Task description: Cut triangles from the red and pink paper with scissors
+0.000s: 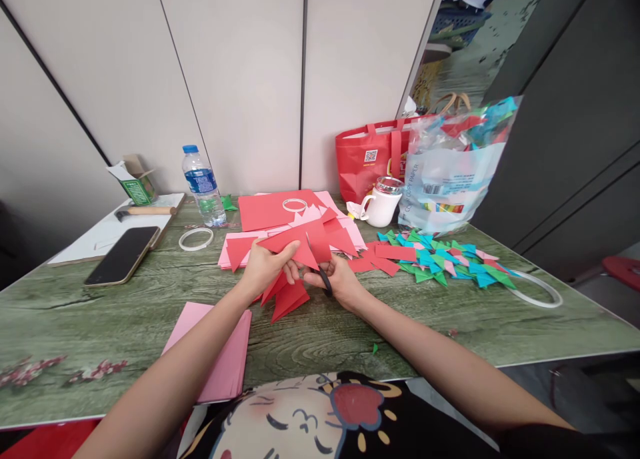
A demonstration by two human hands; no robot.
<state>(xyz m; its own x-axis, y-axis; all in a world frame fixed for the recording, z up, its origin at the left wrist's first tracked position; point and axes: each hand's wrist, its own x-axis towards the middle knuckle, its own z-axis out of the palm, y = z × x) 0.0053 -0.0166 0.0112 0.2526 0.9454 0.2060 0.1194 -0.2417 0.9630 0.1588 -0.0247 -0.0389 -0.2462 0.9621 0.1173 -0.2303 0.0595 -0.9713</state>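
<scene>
My left hand (265, 267) pinches a sheet of red paper (306, 242) held just above the green table (100, 312). My right hand (337, 279) grips black-handled scissors (326, 280) whose blade meets the red sheet's lower edge. Cut red triangles (289, 299) lie under both hands. Behind the hands lies a stack of red and pink sheets (270, 211) with more red triangles spread over it.
A pink paper pad (220, 352) lies near the front edge. A phone (123, 255), tape rings (196, 239), water bottle (203, 185), white mug (383, 205), red bag (370, 155), plastic bag (450, 172) and several coloured triangles (440, 262) surround the work.
</scene>
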